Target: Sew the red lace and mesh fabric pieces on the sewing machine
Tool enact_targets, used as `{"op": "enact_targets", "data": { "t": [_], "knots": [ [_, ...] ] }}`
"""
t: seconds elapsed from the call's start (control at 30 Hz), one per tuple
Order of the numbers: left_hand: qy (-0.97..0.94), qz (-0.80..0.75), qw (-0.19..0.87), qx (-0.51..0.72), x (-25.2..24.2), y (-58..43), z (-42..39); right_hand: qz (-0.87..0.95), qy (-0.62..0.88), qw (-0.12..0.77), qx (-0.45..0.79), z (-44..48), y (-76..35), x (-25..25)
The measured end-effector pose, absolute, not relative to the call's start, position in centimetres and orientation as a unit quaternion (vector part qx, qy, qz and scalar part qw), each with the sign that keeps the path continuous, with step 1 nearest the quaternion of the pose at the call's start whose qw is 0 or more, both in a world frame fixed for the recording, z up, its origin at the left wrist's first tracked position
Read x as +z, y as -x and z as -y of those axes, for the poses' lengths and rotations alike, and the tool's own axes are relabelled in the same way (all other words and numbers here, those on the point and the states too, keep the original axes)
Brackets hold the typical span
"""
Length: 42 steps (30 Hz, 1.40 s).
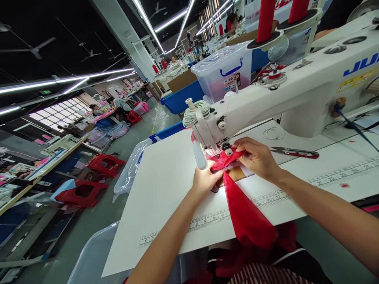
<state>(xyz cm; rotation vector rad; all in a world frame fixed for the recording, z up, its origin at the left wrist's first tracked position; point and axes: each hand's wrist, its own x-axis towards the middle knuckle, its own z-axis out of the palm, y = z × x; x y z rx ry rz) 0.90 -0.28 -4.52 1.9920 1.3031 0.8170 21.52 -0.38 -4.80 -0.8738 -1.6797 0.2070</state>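
Note:
Red fabric [245,209] runs from the needle area of a white sewing machine [260,102] down over the table's front edge. My left hand [205,177] pinches the fabric's left part, just in front of the presser foot. On the other side, my right hand [256,156] grips the fabric between thumb and fingers, close to the needle. The needle tip and presser foot are partly hidden by the cloth and the machine head. Thread snips [296,152] with a red and black handle lie on the table, right of my right hand.
The white tabletop [160,177] has a printed ruler [207,221] along its front. A coil of pale cord [197,112] hangs on the machine head. Behind stands a clear lidded box [222,71]. Red stools [79,192] stand on the floor at left, with people at machines farther off.

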Motion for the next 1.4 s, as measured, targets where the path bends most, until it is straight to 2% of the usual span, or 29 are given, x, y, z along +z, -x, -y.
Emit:
{"op": "enact_targets", "data": {
  "t": [0.23, 0.43, 0.57, 0.7, 0.9, 1.17, 1.4],
  "knots": [
    [-0.861, -0.409, 0.071, 0.293, -4.9, -0.6, 1.2, 0.801, 0.313, 0.504, 0.081, 1.1, -23.1, -4.7],
    [-0.892, -0.351, -0.110, 0.263, -5.2, -0.3, 1.7, 0.878, 0.323, 0.327, -0.131, 2.1, -22.7, -4.8],
    [-0.891, -0.330, -0.184, 0.253, -5.3, -0.3, 1.8, 0.901, 0.294, 0.290, -0.129, 2.3, -21.9, -4.2],
    [-0.886, -0.322, -0.218, 0.252, -5.3, -0.6, 1.8, 0.918, 0.276, 0.273, -0.079, 1.8, -21.5, -4.4],
    [-0.886, -0.330, -0.221, 0.238, -4.9, -1.1, 2.4, 0.910, 0.309, 0.246, -0.129, 1.1, -21.1, -5.4],
    [-0.889, -0.365, -0.188, 0.202, -5.1, -1.0, 3.4, 0.914, 0.268, 0.291, -0.091, 0.9, -20.9, -5.0],
    [-0.882, -0.349, -0.253, 0.188, -4.6, -0.9, 3.8, 0.902, 0.301, 0.293, -0.101, 1.1, -21.1, -5.7]
  ]
}}
